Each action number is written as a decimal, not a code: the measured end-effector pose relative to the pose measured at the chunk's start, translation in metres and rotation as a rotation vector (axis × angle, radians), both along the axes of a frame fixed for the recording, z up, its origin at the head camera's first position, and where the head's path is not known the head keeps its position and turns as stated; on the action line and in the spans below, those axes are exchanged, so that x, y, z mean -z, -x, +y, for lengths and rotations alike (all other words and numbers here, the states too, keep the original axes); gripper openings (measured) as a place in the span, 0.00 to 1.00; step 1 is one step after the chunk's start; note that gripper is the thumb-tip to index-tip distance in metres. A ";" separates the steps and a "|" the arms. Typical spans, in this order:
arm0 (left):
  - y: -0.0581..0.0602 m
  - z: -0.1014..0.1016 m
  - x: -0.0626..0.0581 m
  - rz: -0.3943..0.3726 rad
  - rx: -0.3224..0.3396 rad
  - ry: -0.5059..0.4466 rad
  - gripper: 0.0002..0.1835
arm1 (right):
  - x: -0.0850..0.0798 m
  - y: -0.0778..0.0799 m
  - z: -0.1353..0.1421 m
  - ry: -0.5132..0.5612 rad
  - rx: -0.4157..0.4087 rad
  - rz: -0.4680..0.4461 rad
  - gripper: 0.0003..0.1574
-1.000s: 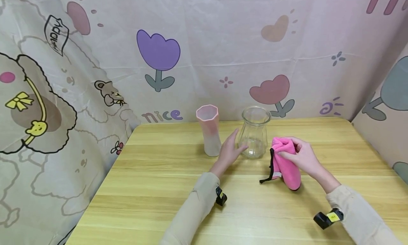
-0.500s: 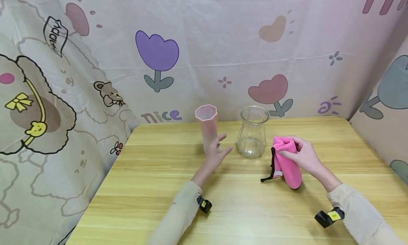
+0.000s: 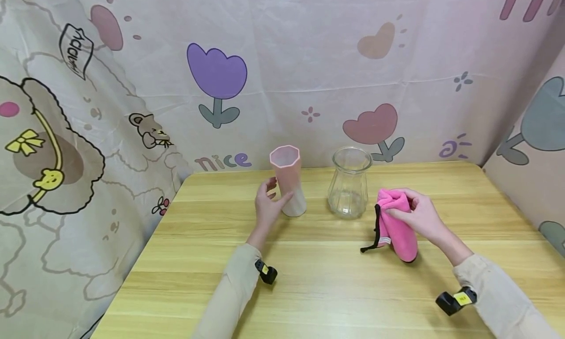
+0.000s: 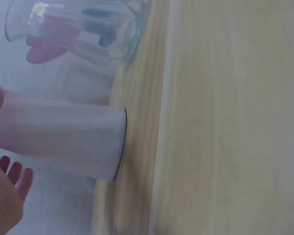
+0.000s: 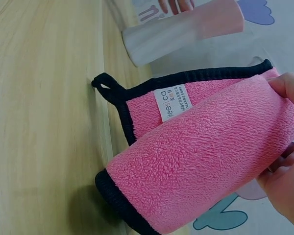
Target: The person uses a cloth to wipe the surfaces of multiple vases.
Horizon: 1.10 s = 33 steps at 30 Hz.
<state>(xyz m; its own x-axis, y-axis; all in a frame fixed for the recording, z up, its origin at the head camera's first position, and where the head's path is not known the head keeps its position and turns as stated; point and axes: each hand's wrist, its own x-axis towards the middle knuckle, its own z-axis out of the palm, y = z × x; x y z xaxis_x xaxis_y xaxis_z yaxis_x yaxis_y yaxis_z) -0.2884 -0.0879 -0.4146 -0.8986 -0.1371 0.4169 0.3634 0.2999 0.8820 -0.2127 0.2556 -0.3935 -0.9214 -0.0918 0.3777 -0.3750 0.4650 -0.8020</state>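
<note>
The left hand (image 3: 268, 209) is beside a tall pink-and-white vase (image 3: 292, 189) standing upright on the table. Its thumb lies over the vase's near side in the head view. In the left wrist view the other fingers (image 4: 23, 183) are spread, with a gap between them and the vase. My right hand (image 3: 419, 215) pinches a folded pink towel (image 3: 399, 233) near its top, thumb in front. Black edging, a hanging loop (image 5: 108, 88) and a white label (image 5: 172, 102) show on the towel in the right wrist view.
A clear glass vase (image 3: 348, 189) stands between the pink-and-white vase and the towel. The wooden table (image 3: 335, 290) ends at the back against a printed cloth (image 3: 273, 59). More printed cloth hangs along both sides.
My left hand has moved left, from beside the glass vase, across the front of the pink-and-white vase to its left side. The right hand keeps holding the towel in nearly the same place.
</note>
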 end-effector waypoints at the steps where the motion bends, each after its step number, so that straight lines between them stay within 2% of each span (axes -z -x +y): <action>1: 0.005 -0.002 0.004 -0.037 0.016 0.016 0.36 | 0.000 0.000 0.000 -0.002 -0.001 0.000 0.25; 2: 0.011 -0.003 0.009 -0.073 0.031 0.037 0.39 | 0.000 0.000 0.000 -0.002 0.000 -0.001 0.25; 6: 0.019 -0.003 0.012 -0.156 0.096 0.079 0.42 | 0.001 0.000 0.000 0.000 -0.002 -0.002 0.25; 12: 0.026 -0.002 0.015 -0.167 0.105 0.037 0.36 | 0.001 0.001 0.001 0.003 -0.003 -0.006 0.25; 16: 0.027 -0.003 0.015 -0.176 0.117 0.029 0.36 | 0.000 0.001 0.002 -0.004 0.001 -0.015 0.25; 19: 0.023 -0.003 0.009 -0.197 0.152 0.029 0.36 | -0.001 0.001 0.002 -0.009 0.004 -0.019 0.25; 24: 0.002 0.000 -0.015 -0.229 0.256 0.059 0.34 | -0.002 0.002 0.000 -0.009 0.001 -0.026 0.26; 26: -0.004 0.002 -0.021 -0.236 0.298 0.082 0.33 | -0.002 0.002 0.000 -0.010 0.003 -0.028 0.26; 29: -0.007 0.004 -0.020 -0.256 0.358 0.098 0.34 | -0.002 0.002 -0.001 -0.012 0.006 -0.030 0.26; 33: -0.001 0.006 -0.006 -0.274 0.422 0.118 0.35 | -0.003 0.002 -0.003 -0.004 -0.002 -0.027 0.27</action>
